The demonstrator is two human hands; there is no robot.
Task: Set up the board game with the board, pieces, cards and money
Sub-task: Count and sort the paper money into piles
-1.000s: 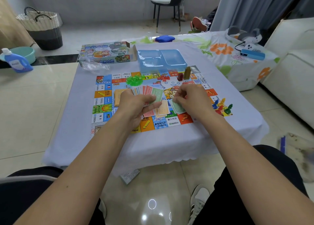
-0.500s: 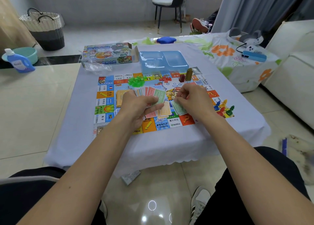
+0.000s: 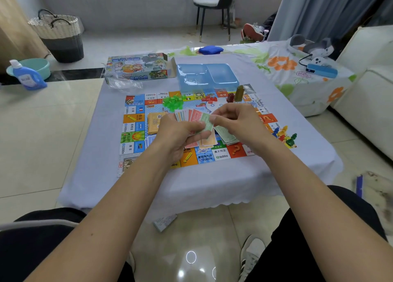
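The colourful game board (image 3: 136, 130) lies flat on a low table with a pale cloth. My left hand (image 3: 176, 135) holds a fan of paper money (image 3: 191, 115), pink and green notes spread upward. My right hand (image 3: 234, 122) pinches the green note at the fan's right end. A green pile of notes (image 3: 228, 135) lies on the board below my right hand, and an orange card stack (image 3: 154, 123) lies left of my hands. Green houses (image 3: 172, 102), red houses (image 3: 210, 98) and a tall brown piece (image 3: 239, 93) stand at the board's far side. Coloured pawns (image 3: 284, 135) sit at the right edge.
The game box (image 3: 138, 66) and a clear blue plastic tray (image 3: 207, 75) stand at the table's far end, with a crumpled plastic bag (image 3: 123, 84) beside the box. A folded leaflet (image 3: 164, 222) lies on the floor under the table's near edge. A sofa is on the right.
My right hand has risen from the green pile on the board to the right end of the fan held by my left hand. The view has shifted slightly.
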